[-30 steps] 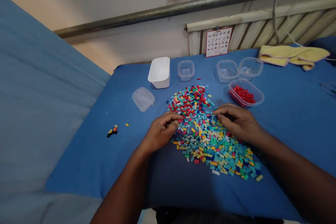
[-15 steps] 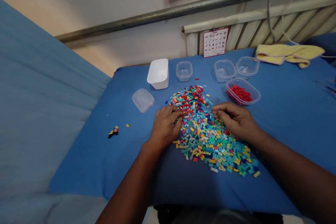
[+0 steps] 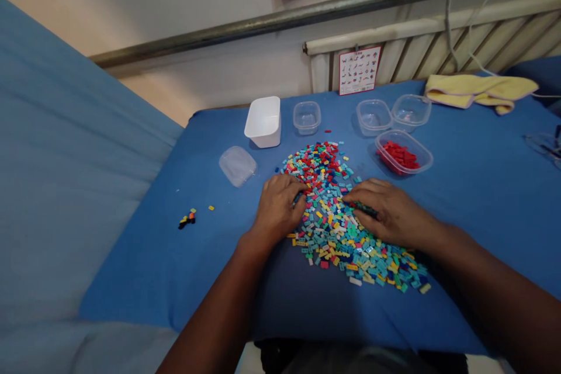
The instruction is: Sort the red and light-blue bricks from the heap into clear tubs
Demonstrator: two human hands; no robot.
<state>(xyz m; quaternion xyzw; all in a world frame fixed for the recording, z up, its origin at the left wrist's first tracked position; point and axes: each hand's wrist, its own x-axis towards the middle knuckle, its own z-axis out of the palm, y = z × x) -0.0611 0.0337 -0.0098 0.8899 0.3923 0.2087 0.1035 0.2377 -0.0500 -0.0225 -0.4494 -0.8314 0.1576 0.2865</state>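
Note:
A broad heap of small coloured bricks (image 3: 333,210) in red, teal, yellow, white and blue lies on the blue-covered table (image 3: 184,257). My left hand (image 3: 278,207) rests on the heap's left edge with its fingers curled into the bricks. On the heap's right side lies my right hand (image 3: 388,210), fingers bent and pinched low over the pieces. What either hand holds is hidden under the fingers. A clear tub of red bricks (image 3: 403,155) stands just beyond my right hand.
Behind the heap stand a white tub (image 3: 264,121) and three clear tubs (image 3: 307,117) (image 3: 373,115) (image 3: 412,110). A clear lid (image 3: 238,165) lies at the left. A few stray bricks (image 3: 188,219) sit far left. A yellow cloth (image 3: 480,90) lies at the back right, by a radiator.
My left hand slid forward and right into the heap. My right hand shifted slightly left and toward me over the bricks. The view tilted a little.

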